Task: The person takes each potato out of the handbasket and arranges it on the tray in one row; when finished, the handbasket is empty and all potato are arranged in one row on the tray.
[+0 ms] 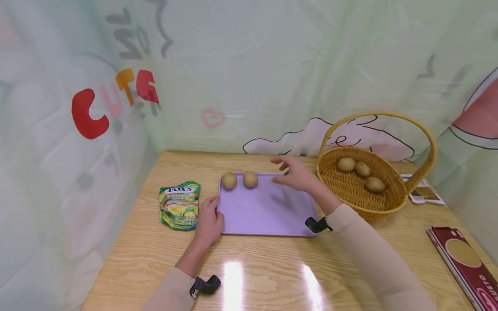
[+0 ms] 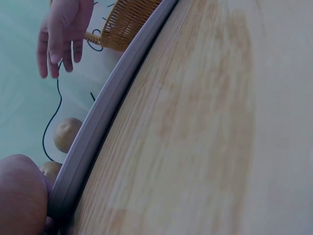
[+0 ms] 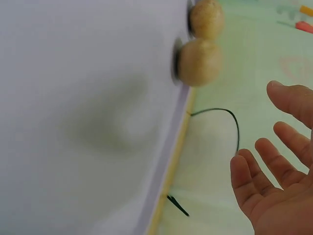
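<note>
A lilac tray (image 1: pixel 268 211) lies on the wooden table, two potatoes side by side in its far left corner. The left potato (image 1: pixel 229 180) is close to the tray's left rim, and the other potato (image 1: pixel 250 179) sits just right of it. My left hand (image 1: pixel 210 220) holds the tray's left edge; in the left wrist view the thumb (image 2: pixel 22 196) overlaps the rim. Above the tray's far right part hovers my right hand (image 1: pixel 296 173), fingers spread and loosely bent, nothing in it. The right wrist view shows its bare palm (image 3: pixel 283 210).
A wicker basket (image 1: pixel 350 203) with a tall handle and three potatoes (image 1: pixel 362 169) stands right of the tray. Left of the tray lies a green Fox's candy bag (image 1: pixel 180 206). A dark red box (image 1: pixel 464 263) is at the right edge, and a printed packet (image 1: pixel 426 193) lies behind the basket.
</note>
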Demonstrator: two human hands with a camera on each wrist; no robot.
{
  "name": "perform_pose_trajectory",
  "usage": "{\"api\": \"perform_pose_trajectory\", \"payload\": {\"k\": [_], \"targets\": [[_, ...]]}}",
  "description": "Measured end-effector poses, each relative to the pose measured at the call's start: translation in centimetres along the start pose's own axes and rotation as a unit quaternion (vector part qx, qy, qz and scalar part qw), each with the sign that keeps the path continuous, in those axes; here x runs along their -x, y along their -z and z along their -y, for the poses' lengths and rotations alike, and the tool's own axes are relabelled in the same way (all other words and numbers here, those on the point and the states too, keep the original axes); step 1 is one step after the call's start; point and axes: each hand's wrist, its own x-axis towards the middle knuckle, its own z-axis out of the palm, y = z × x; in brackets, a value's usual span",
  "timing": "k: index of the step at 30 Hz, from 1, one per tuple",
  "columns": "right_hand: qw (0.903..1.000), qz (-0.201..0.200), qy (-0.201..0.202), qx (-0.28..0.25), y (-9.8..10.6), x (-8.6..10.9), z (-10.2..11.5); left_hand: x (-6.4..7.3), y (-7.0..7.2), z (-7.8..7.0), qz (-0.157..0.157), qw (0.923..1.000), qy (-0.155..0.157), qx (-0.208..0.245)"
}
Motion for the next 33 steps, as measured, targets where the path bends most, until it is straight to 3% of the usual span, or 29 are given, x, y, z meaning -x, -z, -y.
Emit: {"api": "perform_pose_trajectory", "payload": {"k": [8,22,27,33], "targets": [[0.9992,-0.029,0.006,0.025,3.1,1.6,-0.3,-0.1,0.1,0.3,-0.001,1.0000,-0.002,-0.001],[0.9939,-0.067,-0.055,0.069,8.6,5.1,-2.5,0.1,0.1,0.1,0.011,0.9999,0.009,0.009],[0.9913,-0.073,-0.080,0.074,10.7,5.8,-3.3,0.0,0.0,0.4,0.013,0.9998,0.012,0.008],[0.9871,-0.061,-0.125,0.079,13.1,5.8,-5.2,0.0,0.0,0.4,0.003,0.9999,-0.005,0.010]]}}
